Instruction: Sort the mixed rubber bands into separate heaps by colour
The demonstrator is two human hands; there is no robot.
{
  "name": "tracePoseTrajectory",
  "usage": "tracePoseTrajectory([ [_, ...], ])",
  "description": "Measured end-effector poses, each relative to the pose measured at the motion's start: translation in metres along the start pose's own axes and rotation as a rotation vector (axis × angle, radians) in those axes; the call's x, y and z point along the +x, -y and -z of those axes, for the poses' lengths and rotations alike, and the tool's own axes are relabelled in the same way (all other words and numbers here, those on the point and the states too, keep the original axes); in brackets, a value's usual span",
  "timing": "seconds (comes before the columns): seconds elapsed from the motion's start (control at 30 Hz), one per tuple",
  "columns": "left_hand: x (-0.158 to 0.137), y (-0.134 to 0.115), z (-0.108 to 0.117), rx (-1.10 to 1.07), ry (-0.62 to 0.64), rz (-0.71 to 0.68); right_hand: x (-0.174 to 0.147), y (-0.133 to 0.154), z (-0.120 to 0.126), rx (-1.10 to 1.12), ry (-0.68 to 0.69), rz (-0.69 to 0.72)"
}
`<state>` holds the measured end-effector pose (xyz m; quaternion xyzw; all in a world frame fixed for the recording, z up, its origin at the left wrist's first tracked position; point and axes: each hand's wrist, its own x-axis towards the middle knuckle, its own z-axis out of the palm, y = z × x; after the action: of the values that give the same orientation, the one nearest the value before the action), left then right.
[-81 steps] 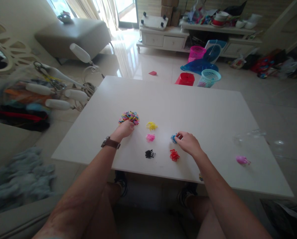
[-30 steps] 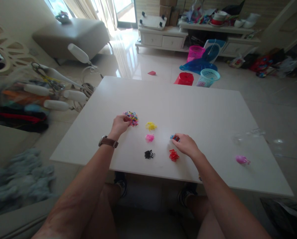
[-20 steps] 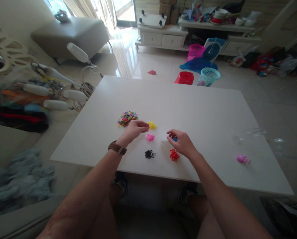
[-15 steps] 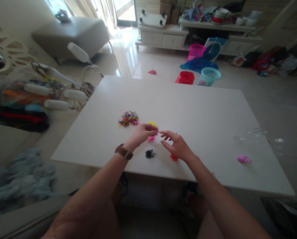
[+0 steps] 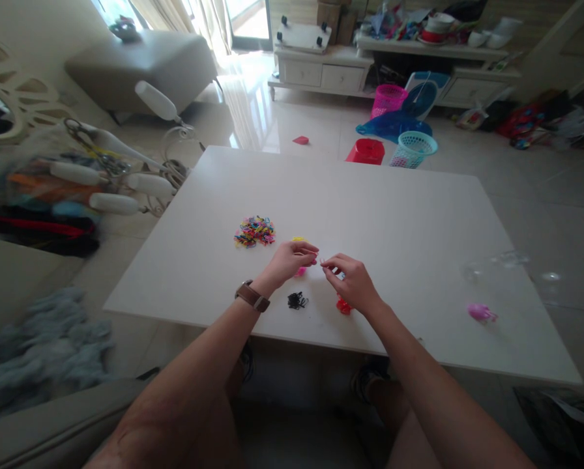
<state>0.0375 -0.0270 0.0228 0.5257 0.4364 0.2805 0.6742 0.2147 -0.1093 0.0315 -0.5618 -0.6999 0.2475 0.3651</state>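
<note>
My left hand is closed in a pinch over the middle of the table, with pink rubber bands at its fingertips. Facing it, my right hand pinches a tiny pale pink strand, probably a rubber band. Under the left hand, a yellow pile and a pink pile of small bands are partly hidden. Black rubber bands lie nearer the front edge. Red ones sit partly covered below my right hand. A mixed-colour heap of rubber bands rests left of the hands.
The white table carries a purple object and clear plastic on its right side. Beyond the far edge stand a red bin and a light-blue basket. A lamp with white shades is close to the left edge.
My right hand's fingers have drawn together into a pinch, with a pale strand now at their tips. My left hand has shifted slightly right.
</note>
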Motion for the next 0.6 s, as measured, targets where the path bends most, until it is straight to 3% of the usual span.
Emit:
tracePoseTrajectory([
  [0.23,0.002,-0.005,0.010,0.249,0.066,0.013,0.000,0.003,0.003,-0.014,-0.023,-0.004],
  [0.43,0.002,-0.018,0.027,0.455,0.014,-0.029,-0.001,0.002,0.003,-0.032,0.035,-0.025],
  [0.6,0.001,-0.017,0.030,0.544,0.110,-0.074,-0.003,0.002,0.001,-0.046,0.087,-0.025],
])
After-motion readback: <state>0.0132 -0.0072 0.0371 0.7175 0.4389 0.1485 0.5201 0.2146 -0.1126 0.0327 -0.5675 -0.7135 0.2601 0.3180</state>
